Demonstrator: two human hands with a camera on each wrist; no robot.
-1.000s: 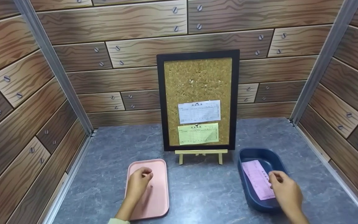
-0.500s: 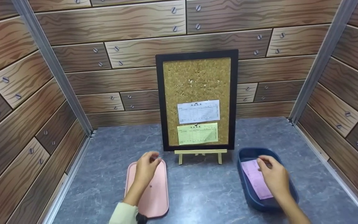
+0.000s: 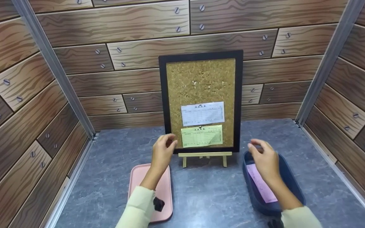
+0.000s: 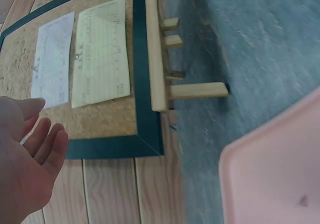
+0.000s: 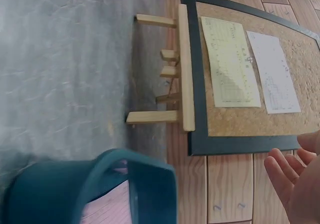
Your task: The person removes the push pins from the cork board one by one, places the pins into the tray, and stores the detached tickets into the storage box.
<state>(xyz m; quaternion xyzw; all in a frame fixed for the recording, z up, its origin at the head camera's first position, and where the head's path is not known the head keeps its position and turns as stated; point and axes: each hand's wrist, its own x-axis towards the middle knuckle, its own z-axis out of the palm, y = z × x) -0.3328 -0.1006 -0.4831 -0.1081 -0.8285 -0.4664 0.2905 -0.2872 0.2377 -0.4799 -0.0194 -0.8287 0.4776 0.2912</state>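
A black-framed cork board [image 3: 201, 80] stands on a small wooden easel [image 3: 204, 155]. Pinned low on it are a white printed slip [image 3: 203, 114] and, just below, a yellow-green one [image 3: 202, 136]. My left hand [image 3: 163, 150] hovers by the board's lower left edge, fingers loosely bent around nothing. On the other side, my right hand [image 3: 266, 161] is raised over the far end of a dark blue bin [image 3: 266, 209], its fingers relaxed and holding nothing. A pink-purple slip [image 3: 262, 186] lies inside the bin, partly covered by that hand and forearm.
On the left lies a shallow pink tray [image 3: 166, 202], partly under my left forearm; a small dark thing [image 4: 303, 200] lies on it. The grey marbled tabletop [image 3: 208, 196] is bounded by wood-print walls [image 3: 122, 76] at the back and both sides.
Both hands have moved up and inward: the left from over the pink tray to the board's edge, the right from over the slip to the bin's far end. Slips, board, tray and bin stay put.
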